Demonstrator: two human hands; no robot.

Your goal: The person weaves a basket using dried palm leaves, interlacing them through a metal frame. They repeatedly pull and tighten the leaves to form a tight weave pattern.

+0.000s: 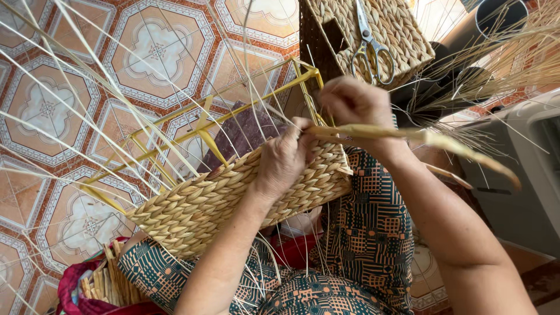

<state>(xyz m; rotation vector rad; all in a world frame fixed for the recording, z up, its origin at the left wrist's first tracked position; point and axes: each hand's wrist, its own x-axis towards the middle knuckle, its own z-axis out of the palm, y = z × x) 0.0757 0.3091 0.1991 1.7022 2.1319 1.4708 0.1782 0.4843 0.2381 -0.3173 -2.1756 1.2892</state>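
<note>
A half-woven straw basket (210, 201) on a yellow wire frame (175, 137) rests on my lap, its woven band running across the middle of the view. My left hand (283, 160) presses on the top edge of the weave near its right end. My right hand (353, 102) is shut on a thick twisted straw strand (431, 140) that runs from the basket's corner out to the right. Thin pale straw stakes (87, 87) fan up from the frame.
A finished woven basket (391, 29) stands beyond, with scissors (368, 44) lying on it. Loose dry straw (501, 64) bundles spread at the upper right. More straw pieces (108, 283) sit in a red cloth at the lower left. The floor (52, 111) is patterned tile.
</note>
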